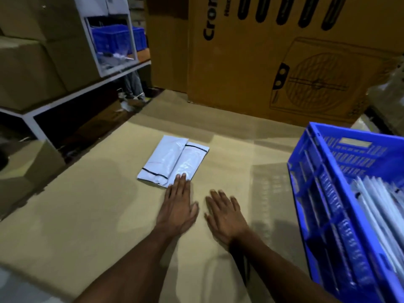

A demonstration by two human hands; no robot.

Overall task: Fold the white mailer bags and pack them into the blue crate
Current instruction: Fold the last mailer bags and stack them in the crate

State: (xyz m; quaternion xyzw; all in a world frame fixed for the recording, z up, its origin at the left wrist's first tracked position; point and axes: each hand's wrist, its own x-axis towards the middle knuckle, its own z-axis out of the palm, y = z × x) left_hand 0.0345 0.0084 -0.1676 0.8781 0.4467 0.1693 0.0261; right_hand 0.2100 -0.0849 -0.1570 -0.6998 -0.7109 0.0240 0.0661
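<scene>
- Cardboard-covered table (91, 215) carries a folded white mailer bag (172, 159), lying flat.
- Left hand (177, 206), grip apart with fingers straight, touches the bag's near edge with its fingertips.
- Right hand (225, 217), grip apart, rests flat beside it, off the bag.
- Blue crate (323, 193), well right of both hands, holds upright white bags (376, 206).

Open cardboard surface (87, 215) lies left (shelf frame (32, 119) beyond); blue crate (323, 193) walls the right.
</scene>
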